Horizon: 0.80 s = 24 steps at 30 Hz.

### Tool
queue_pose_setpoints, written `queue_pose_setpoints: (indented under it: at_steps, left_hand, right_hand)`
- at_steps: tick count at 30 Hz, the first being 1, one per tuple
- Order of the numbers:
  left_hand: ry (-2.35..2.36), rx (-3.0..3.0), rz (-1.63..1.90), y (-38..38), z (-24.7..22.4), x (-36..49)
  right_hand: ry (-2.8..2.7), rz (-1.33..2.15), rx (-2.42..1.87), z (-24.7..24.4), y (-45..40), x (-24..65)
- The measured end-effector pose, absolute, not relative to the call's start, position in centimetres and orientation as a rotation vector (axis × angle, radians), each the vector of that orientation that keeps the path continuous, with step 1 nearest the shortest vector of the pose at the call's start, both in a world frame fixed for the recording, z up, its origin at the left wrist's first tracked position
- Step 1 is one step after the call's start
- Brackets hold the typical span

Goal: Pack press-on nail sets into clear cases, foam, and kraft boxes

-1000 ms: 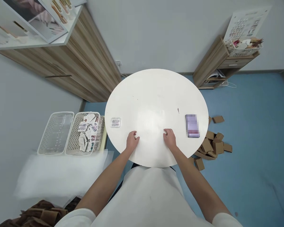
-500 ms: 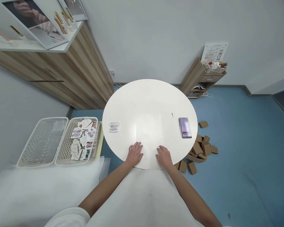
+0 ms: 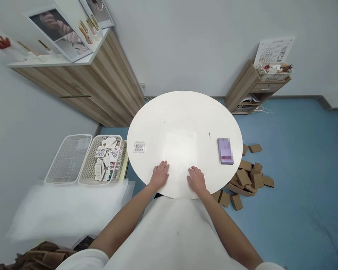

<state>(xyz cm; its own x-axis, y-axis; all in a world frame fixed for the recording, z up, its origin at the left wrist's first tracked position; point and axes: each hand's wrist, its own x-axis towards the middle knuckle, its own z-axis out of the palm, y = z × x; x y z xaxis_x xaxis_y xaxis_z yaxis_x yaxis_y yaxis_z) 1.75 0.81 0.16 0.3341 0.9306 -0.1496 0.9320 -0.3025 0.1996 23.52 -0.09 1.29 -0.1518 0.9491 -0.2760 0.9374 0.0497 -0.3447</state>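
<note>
My left hand (image 3: pixel 159 175) lies palm down near the front edge of the round white table (image 3: pixel 183 112), its fingers spread and nothing in it. Across from it, my right hand (image 3: pixel 196 180) also rests flat on the tabletop, fingers apart and holding nothing. A small clear case with small pieces inside (image 3: pixel 139 147) sits on the left part of the table. On the right part lies a purple packet (image 3: pixel 225 151), partly blurred by pixelation. Neither hand touches these items.
White baskets stand left of the table, one with packets (image 3: pixel 103 174), one seemingly see-through (image 3: pixel 69 159). Small brown boxes (image 3: pixel 243 177) are heaped on the floor at right. A wooden cabinet (image 3: pixel 115 78) and a small shelf unit (image 3: pixel 243 86) stand against the wall.
The camera view has shifted, so the table and surroundings appear a little farther right. Both hands remain flat near the table's front edge, slightly higher in the picture.
</note>
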Motion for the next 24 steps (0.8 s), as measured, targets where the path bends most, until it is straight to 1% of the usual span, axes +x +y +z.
queue_pose_setpoints:
  at_steps: [9,17,21,24]
  left_hand:
    - [1.767,2.212,-0.009,-1.0,-0.3,2.4]
    - [1.686,2.132,0.145,-1.1,-0.1,1.6]
    - [1.675,2.074,0.244,-1.0,-0.1,-1.4]
    - [1.792,1.932,0.356,-0.3,-0.4,-5.3]
  right_hand:
    - [-2.287,0.669,-1.948,0.6,0.1,24.4]
    - [-2.093,0.747,-1.773,2.1,1.0,23.4]
    - [-2.048,0.853,-1.722,2.9,1.9,20.6]
    - [-2.097,1.051,-1.652,2.9,3.0,17.2]
